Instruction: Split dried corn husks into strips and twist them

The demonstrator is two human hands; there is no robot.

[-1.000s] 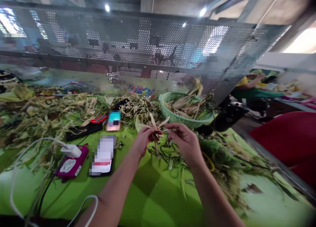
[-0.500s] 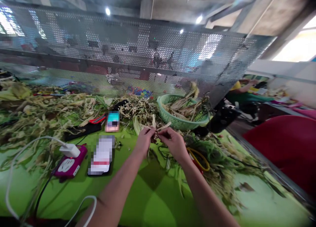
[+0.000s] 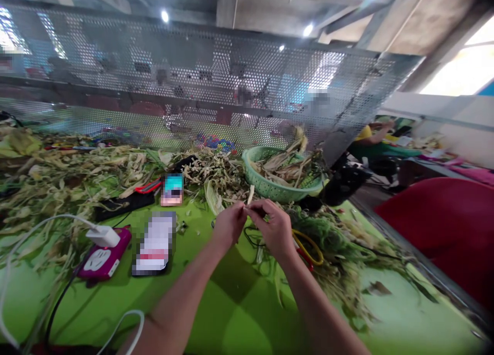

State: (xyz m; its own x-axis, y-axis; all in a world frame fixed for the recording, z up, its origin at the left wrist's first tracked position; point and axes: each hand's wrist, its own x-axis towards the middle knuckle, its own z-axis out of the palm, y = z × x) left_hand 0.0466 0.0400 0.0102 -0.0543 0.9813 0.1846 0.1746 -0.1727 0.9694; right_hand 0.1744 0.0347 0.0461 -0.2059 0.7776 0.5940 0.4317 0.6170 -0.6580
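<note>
My left hand (image 3: 228,225) and my right hand (image 3: 275,226) meet above the green table (image 3: 239,314), fingers pinched together on a small bundle of dried husk strips (image 3: 250,196) whose pale tip sticks up between them. Loose dried husks (image 3: 216,172) are heaped just behind the hands. A green plastic basket (image 3: 270,188) holding more husks stands behind and to the right. Yellow-handled scissors (image 3: 309,246) lie on the table right of my right hand.
A magenta power strip (image 3: 103,257) with a white plug and cables lies at the left. Beside it lie two phones (image 3: 156,242). A perforated metal screen (image 3: 216,87) closes the far side. Green twine and husks (image 3: 339,242) litter the right. Another person works at the far right.
My hands have drawn closer together and a little lower, closing tighter round the husk strips, so less of the bundle shows. The view has shifted slightly.
</note>
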